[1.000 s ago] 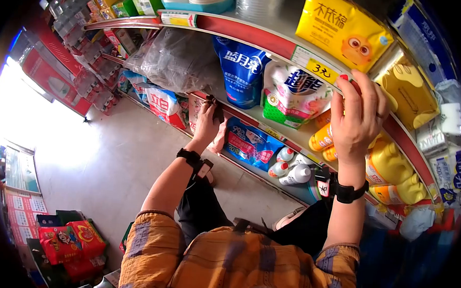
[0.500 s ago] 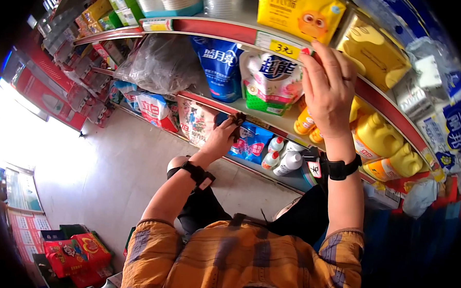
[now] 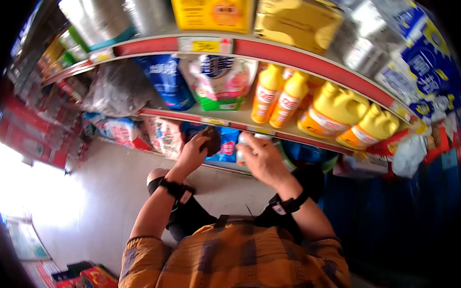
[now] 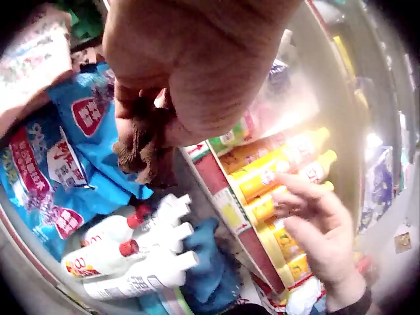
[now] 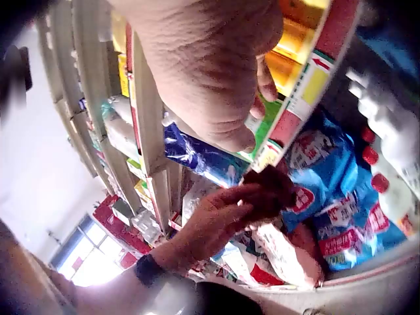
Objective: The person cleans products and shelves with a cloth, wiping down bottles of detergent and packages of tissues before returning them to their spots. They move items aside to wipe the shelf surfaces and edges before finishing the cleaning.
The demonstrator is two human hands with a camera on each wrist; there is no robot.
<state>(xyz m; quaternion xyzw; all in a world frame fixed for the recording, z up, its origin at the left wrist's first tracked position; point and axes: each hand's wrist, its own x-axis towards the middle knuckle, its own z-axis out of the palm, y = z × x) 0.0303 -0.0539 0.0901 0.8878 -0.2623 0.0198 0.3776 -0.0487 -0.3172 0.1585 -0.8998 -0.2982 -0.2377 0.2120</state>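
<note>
My left hand (image 3: 191, 152) grips a crumpled dark brown cloth (image 3: 212, 140) in front of the lower shelf. Behind that cloth lie blue detergent bags (image 4: 85, 157), with white bottles (image 4: 138, 279) beside them in the left wrist view. A pale pink detergent bag (image 3: 164, 136) stands to the left. My right hand (image 3: 264, 163) hovers before the shelving, its fingers loosely bent and nothing in them. In the head view it sits below yellow bottles (image 3: 289, 101) on the middle shelf.
Red-fronted shelf edges (image 3: 296, 54) with price labels curve across the view. Above stand yellow tissue packs (image 3: 210, 12) and stacked cups (image 3: 94, 14). Yellow jugs (image 3: 332, 110), a white and green detergent pouch (image 3: 218, 84) and a blue pouch (image 3: 166, 84) fill the middle shelf.
My right hand has left the upper shelf edge by the price label and come down towards the left hand. The left hand has moved right along the lower shelf with the cloth. The head view has turned right.
</note>
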